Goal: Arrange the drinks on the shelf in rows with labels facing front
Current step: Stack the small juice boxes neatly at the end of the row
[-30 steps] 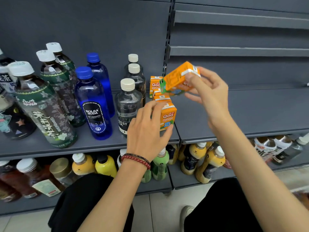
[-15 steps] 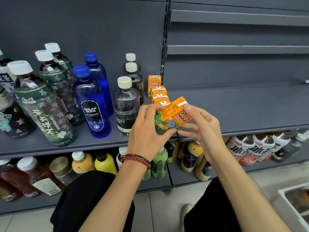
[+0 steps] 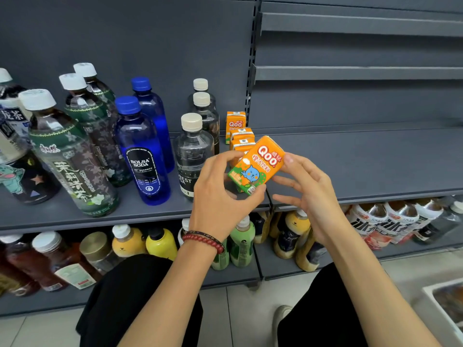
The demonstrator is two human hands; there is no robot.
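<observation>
An orange Qoo juice carton is held tilted above the front edge of the grey shelf, its label facing me. My left hand grips its lower left end, thumb under the carton. My right hand pinches its upper right end with the fingertips. Behind it a row of more Qoo cartons runs to the back wall. Left of them stand clear soda bottles, two blue Bolsa Soda bottles and green tea bottles.
The shelf's right section is bare grey metal. The lower shelf holds yellow, green and brown bottles, with white-labelled bottles lying at the right. A white crate corner sits on the floor at bottom right. My knees are below.
The carton came down from high over the row to the shelf's front edge and turned label-up. My left hand left the front carton on the shelf and now grips the carried one too.
</observation>
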